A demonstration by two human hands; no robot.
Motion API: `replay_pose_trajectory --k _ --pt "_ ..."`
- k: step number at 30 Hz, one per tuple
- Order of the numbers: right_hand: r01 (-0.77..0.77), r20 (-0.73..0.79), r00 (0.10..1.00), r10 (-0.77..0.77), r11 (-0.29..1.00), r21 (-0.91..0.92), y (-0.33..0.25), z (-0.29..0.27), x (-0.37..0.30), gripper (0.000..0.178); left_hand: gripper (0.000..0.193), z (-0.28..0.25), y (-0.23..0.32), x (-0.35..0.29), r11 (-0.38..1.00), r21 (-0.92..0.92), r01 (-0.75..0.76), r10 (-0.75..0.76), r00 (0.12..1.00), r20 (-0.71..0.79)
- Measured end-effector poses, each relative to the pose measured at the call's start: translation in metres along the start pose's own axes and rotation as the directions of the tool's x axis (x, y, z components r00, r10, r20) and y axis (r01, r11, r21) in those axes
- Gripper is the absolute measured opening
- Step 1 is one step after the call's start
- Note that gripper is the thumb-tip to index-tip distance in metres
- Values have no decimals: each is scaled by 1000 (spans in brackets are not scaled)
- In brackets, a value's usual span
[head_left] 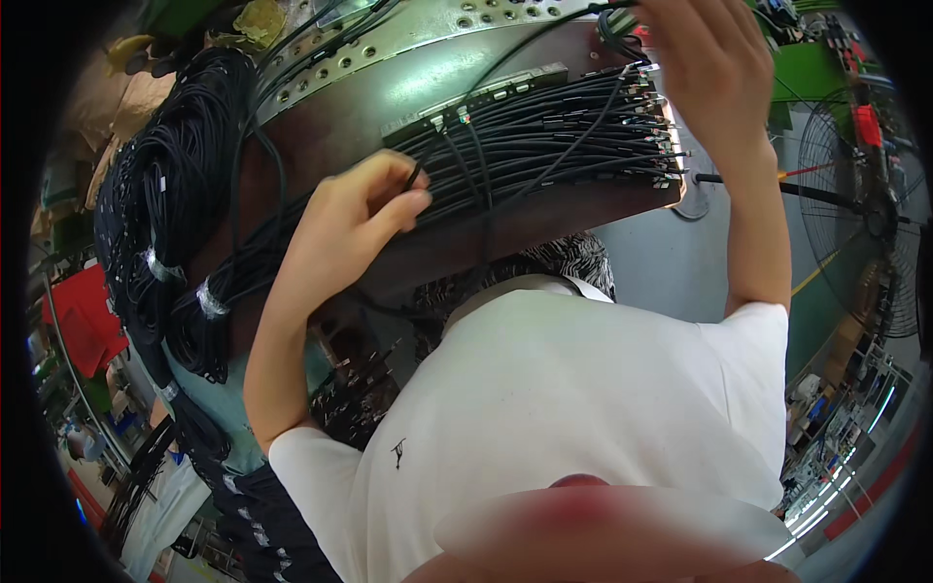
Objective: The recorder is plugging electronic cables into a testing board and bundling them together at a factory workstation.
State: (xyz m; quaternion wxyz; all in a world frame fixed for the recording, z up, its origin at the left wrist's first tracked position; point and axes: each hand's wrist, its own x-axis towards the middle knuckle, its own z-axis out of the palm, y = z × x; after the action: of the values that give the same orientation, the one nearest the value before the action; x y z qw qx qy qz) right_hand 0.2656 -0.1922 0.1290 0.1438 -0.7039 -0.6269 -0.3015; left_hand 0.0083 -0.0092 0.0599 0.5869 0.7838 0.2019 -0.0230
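Note:
My left hand point(355, 219) is curled over the near side of the work table, its thumb and index finger closed on a black cable point(420, 173). From there the cable arcs up and to the right toward my right hand point(714, 73), whose fingers look bent around it at the upper edge of the view. The fingertips are partly cut off. Between the hands lies a wide row of black cables point(554, 136) with metal plugs at their right ends. A slim dark strip with ports point(476, 102) sits behind the row, with light-coloured plugs point(437, 123) at its front.
Thick bundles of coiled black cable point(185, 146) hang at the left, tied with clear wrap. A perforated metal plate point(389, 44) runs along the table's back. On the right stands a wire-caged fan point(850, 209). A red cloth or sheet point(83, 321) is at far left.

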Motion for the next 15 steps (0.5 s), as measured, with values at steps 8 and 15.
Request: replay_pose_trajectory --k 8,15 --pt "45 67 995 -78 917 396 -104 82 -10 30 21 -18 -52 -25 892 422 -160 276 933 -230" --pt "233 1 957 -289 773 590 -158 114 -2 21 30 -14 -66 -30 987 48 -152 159 929 -335"
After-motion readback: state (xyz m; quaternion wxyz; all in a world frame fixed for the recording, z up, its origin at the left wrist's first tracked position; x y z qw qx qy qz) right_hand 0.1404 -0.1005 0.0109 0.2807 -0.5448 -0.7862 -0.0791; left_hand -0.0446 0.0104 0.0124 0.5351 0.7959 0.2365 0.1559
